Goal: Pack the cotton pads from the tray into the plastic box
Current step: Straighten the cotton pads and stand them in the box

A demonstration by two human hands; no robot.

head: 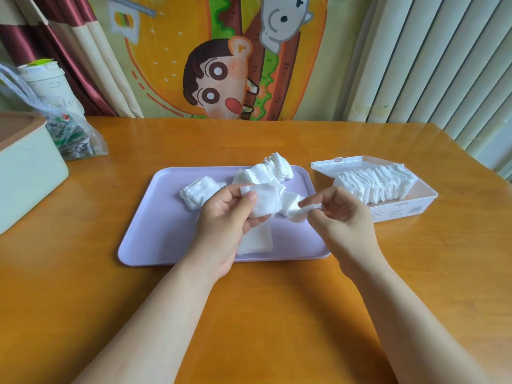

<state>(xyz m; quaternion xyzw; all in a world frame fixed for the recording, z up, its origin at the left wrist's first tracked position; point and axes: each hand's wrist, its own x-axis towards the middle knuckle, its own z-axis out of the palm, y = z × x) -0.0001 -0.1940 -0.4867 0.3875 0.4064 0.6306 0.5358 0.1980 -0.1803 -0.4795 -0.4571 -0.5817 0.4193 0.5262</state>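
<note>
L hand (230,217) holds flat pad (264,202); R hand (343,209) pinches crumpled pad (303,210).

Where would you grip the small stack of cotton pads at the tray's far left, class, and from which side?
Clamp the stack of pads through its full thickness at its left edge, thumb on the top pad, fingers under the bottom one, so the loose layers stay together. Come from the left: bare tray lies there, while the left hand crowds its right side.

Over the lilac tray (144,239), the left hand (224,220) holds cotton pads (263,202) while the right hand (342,209) pinches another pad (300,212).
</note>
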